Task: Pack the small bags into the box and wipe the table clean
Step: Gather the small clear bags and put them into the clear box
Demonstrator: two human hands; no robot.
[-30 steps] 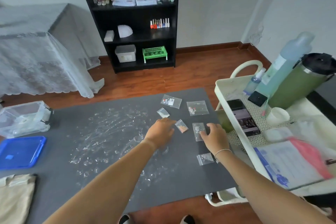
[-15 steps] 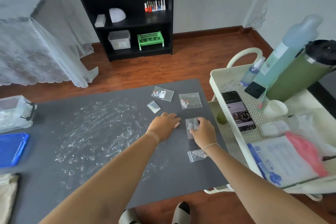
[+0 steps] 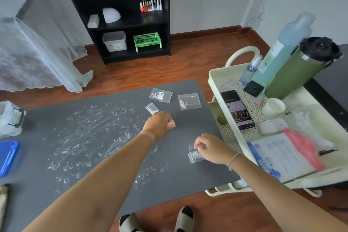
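Observation:
Small clear bags lie on the right part of the grey table (image 3: pixel 98 165). My left hand (image 3: pixel 157 125) pinches a small bag of orange bits (image 3: pixel 171 124) against the tabletop. My right hand (image 3: pixel 211 149) grips a small clear bag (image 3: pixel 195 155) near the table's right edge; whether a second bag lies under it is unclear. Loose beyond my left hand are a tiny bag (image 3: pixel 151 108), a labelled bag (image 3: pixel 160 95) and a bag of beads (image 3: pixel 189 101). The clear box (image 3: pixel 10 118) stands at the far left with its blue lid (image 3: pixel 7 156) in front. White smears (image 3: pixel 88 130) cover the table's middle.
A cream cart (image 3: pixel 216 81) stands tight against the table's right side, holding a phone (image 3: pixel 237 111), a green flask (image 3: pixel 301 68), a tall blue bottle (image 3: pixel 282 47), a cup and papers. A black shelf (image 3: pixel 120 15) stands across the wooden floor. Beige fabric (image 3: pixel 2 203) lies at the table's front left.
My right hand picked up the bag beside the orange one and moved back towards me onto the nearest bag. My left hand closed over the orange bag. The camera tilted down slightly.

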